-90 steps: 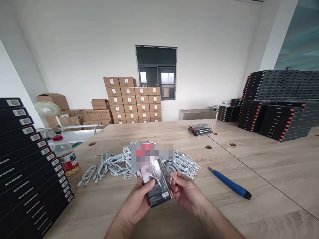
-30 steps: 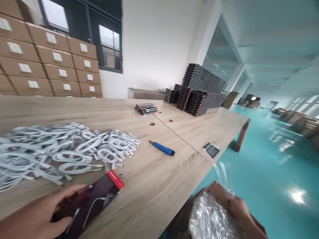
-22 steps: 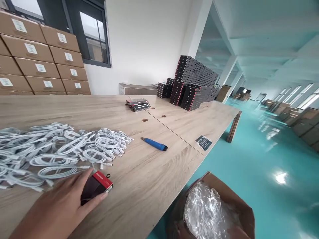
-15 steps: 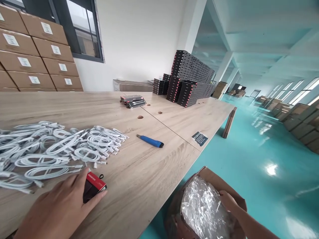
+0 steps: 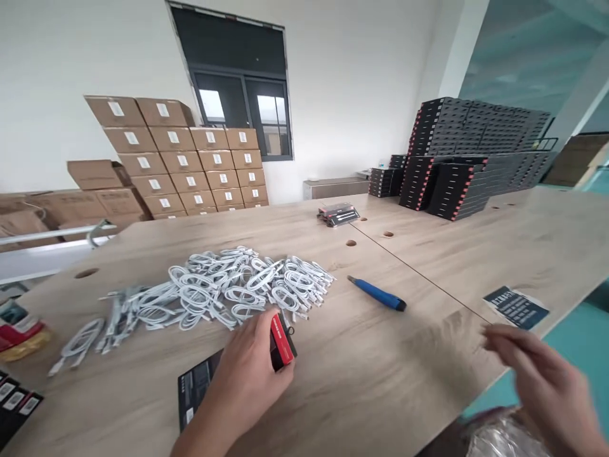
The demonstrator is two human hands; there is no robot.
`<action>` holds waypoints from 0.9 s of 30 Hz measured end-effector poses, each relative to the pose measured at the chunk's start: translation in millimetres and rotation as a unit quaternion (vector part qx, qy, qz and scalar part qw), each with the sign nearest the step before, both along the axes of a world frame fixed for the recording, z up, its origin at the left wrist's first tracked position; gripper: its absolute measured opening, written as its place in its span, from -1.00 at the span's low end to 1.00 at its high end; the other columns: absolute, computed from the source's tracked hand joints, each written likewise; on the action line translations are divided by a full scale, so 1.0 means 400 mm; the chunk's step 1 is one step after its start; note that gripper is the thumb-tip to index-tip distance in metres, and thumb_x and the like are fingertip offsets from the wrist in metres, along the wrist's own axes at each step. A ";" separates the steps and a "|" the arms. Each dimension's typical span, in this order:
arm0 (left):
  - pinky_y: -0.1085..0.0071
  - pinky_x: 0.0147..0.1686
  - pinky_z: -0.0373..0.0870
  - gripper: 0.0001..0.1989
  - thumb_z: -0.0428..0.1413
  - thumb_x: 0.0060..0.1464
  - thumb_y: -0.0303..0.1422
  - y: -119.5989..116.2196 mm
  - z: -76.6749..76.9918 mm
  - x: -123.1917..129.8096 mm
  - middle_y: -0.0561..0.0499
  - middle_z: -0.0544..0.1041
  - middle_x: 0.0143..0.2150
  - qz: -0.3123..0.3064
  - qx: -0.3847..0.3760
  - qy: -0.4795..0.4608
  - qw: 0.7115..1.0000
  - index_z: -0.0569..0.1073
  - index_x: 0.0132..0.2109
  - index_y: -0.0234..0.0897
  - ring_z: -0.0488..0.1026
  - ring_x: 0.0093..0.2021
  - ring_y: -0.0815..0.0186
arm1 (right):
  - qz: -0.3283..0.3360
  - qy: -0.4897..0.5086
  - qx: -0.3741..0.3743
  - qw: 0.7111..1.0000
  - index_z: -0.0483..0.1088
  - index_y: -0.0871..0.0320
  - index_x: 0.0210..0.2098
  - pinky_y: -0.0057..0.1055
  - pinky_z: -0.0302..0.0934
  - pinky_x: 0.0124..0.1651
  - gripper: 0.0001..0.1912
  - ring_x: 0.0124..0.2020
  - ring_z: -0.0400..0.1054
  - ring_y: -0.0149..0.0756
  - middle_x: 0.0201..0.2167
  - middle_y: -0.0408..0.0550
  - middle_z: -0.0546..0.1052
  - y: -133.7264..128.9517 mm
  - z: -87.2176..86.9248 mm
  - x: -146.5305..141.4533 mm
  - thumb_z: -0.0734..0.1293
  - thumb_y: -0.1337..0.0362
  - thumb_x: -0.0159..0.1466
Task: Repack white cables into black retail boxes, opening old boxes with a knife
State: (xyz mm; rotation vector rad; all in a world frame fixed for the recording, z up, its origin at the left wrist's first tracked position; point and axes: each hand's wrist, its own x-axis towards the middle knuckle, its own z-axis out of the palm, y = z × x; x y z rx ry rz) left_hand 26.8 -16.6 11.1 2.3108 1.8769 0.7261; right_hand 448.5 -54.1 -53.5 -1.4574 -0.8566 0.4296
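My left hand (image 5: 257,374) is closed around a black box with a red end (image 5: 284,339), keeping it on the table. A small dark loop sticks out by the red end, and the rest of the box shows past my wrist. Just beyond lies a heap of coiled white cables (image 5: 223,285). My right hand (image 5: 547,381) is over the table's right edge, its fingers drawn together and slightly blurred; whether anything is between them is hidden. Below it, crumpled clear plastic (image 5: 507,435) shows at the bottom edge. A blue-handled cutting tool (image 5: 378,294) lies between the hands.
A dark printed card (image 5: 516,306) lies near the right edge. Stacked black boxes (image 5: 457,184) stand at the back right, and a few flat packages (image 5: 339,214) lie mid-table. More black boxes (image 5: 16,403) sit front left, near a red and yellow packet (image 5: 21,333). Cartons (image 5: 190,162) are piled behind.
The view has swung left. My right hand has come up out of the carton of clear plastic to above the table edge. My left hand still holds the black and red box.
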 end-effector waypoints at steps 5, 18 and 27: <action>-0.02 0.19 0.17 -0.33 0.26 -0.02 -0.25 0.002 -0.017 -0.024 -0.18 0.51 0.17 -0.010 0.077 -0.060 0.995 0.32 0.25 -0.15 0.40 0.20 -0.16 | 0.466 -0.018 0.040 0.884 0.59 0.02 -0.07 -0.15 0.35 -0.10 -0.64 -0.13 0.48 -0.05 -0.15 0.03 0.63 0.190 0.140 -0.459 0.43 -0.01 0.22; 0.00 0.40 -0.34 -0.30 0.33 -0.18 -0.52 0.022 -0.008 -0.121 0.02 0.58 0.11 -0.039 0.076 -0.046 0.995 0.41 0.14 0.00 0.45 0.16 -0.03 | 0.622 0.153 0.001 0.768 0.37 0.03 0.23 -0.22 0.30 -0.05 -0.36 -0.13 0.45 -0.18 -0.21 -0.08 0.58 0.266 0.021 -0.769 0.49 0.18 0.17; -0.10 0.42 -0.35 -0.32 0.26 -0.12 -0.59 0.018 -0.012 -0.088 -0.01 0.56 0.15 -0.044 0.082 0.025 0.995 0.35 0.15 -0.05 0.45 0.16 0.00 | 0.667 0.175 -0.034 0.723 0.13 0.12 0.39 -0.30 0.31 -0.14 -0.15 -0.14 0.49 -0.24 -0.17 -0.11 0.61 0.273 0.027 -0.765 0.40 0.34 0.13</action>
